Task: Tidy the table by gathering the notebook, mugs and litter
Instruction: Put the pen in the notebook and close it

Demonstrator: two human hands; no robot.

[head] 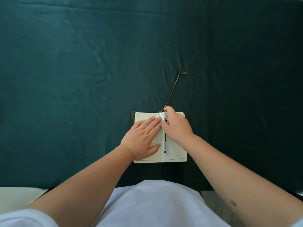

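Green cloth [82, 63] covered the whole table in the head view, creased in places, and on it no mugs and no litter were visible. The only task thing in sight was the notebook [173, 152], which lay open and flat on the cloth near the person's body, a little right of the middle.

A black pen [165, 145] lay along the fold between the two pages. The brown ribbon bookmark [173, 89] ran out from the top of the notebook and stretched away over the cloth.

The left hand [142, 138] rested flat on the left page with the fingers spread wide, pressing the page down and gripping nothing. The right hand [176, 126] was curled at the top of the fold, with its fingertips pinched narrowly near the upper end of the pen and the start of the ribbon. Which of the two it held, I could not tell.

In my judgement the task was at an early stage. The notebook was not yet closed, the pen was not yet taken out or shut inside, and the ribbon was loose. The mugs and litter, if they existed, were outside this view.
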